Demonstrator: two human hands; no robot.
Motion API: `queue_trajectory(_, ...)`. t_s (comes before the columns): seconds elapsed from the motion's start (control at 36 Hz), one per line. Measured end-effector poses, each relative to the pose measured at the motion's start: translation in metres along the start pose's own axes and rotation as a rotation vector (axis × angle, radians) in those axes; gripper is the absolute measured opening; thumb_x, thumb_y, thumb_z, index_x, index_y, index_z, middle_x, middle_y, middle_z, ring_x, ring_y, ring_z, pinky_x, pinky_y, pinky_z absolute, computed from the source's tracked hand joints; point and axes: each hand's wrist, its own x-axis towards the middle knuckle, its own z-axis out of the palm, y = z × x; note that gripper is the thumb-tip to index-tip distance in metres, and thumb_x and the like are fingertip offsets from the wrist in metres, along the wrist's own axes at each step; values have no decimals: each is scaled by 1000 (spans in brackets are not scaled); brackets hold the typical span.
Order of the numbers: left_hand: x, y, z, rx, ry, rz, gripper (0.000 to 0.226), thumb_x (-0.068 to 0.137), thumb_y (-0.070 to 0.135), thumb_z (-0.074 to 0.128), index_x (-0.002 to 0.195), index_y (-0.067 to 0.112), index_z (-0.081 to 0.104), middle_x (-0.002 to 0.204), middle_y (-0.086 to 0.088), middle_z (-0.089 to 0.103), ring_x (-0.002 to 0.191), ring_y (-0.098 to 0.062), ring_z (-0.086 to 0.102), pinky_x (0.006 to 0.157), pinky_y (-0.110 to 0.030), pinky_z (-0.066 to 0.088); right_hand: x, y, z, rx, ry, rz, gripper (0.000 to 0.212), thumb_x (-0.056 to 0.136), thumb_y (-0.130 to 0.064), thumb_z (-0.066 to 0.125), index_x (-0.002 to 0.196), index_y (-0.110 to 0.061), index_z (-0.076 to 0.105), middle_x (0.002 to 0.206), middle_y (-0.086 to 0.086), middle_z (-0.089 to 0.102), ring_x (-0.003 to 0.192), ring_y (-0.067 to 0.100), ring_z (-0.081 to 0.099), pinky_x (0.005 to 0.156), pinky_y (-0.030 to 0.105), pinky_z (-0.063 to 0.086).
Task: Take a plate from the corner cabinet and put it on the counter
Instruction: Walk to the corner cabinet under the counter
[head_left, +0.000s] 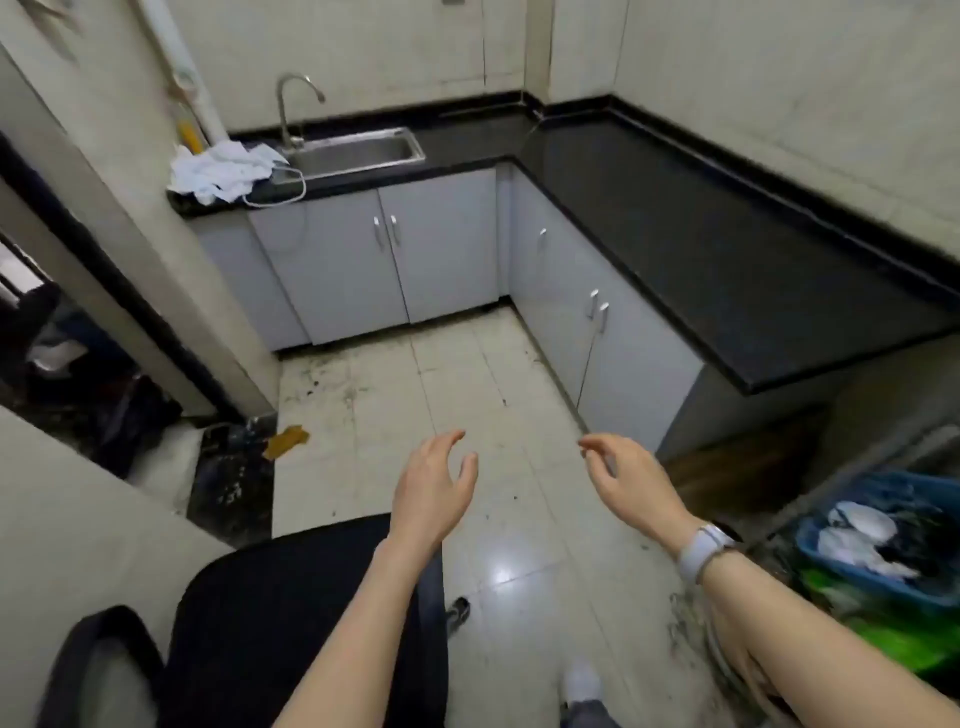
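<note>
An L-shaped black counter (675, 223) runs along the back and right walls over grey cabinets. The corner cabinet door (540, 270) with a silver handle is shut, as are the doors under the sink (384, 249). No plate is visible. My left hand (434, 488) hovers over the tiled floor with fingers spread and holds nothing. My right hand (628, 478), with a white watch on the wrist, is also empty, its fingers loosely curled, just in front of the near cabinet's end.
A steel sink (358, 150) with a tap sits in the back counter, with white cloths (223, 171) beside it. A black office chair (291, 613) stands at the lower left. A blue basket (883, 540) with items sits on the floor at the right. Debris litters the floor (467, 374).
</note>
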Motion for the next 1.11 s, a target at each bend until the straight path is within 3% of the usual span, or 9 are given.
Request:
queue_trajectory(0.25, 69, -35, 67, 64, -68, -200, 38, 93, 28, 44, 128, 15, 47, 132, -5, 54, 123, -20, 48, 104, -41, 41, 89, 67, 29, 114, -156, 136, 30, 92, -20, 42, 119, -14, 53, 121, 8, 61, 111, 19, 54, 96, 30, 42)
queue_trajectory(0.53, 188, -13, 89, 32, -81, -362, 36, 93, 23, 46, 126, 11, 50, 131, -10, 55, 123, -24, 48, 103, -37, 38, 213, 105, 14, 73, -256, 165, 30, 90, -18, 43, 118, -11, 53, 124, 10, 59, 116, 23, 50, 99, 31, 38)
queue_trajectory(0.78, 316, -42, 76, 62, -19, -410, 36, 92, 23, 46, 126, 10, 51, 130, -11, 56, 120, -26, 50, 101, -37, 41, 365, 91, 35, 40, -305, 116, 30, 88, -12, 45, 115, -8, 56, 120, 13, 61, 115, 28, 49, 98, 32, 37)
queue_trajectory(1.11, 567, -111, 9, 117, -54, -380, 36, 93, 24, 45, 125, 10, 51, 131, -12, 56, 120, -28, 50, 101, -39, 40, 627, 25, 71, -23, -365, 111, 33, 89, -19, 42, 119, -10, 52, 124, 14, 59, 118, 28, 50, 101, 40, 41)
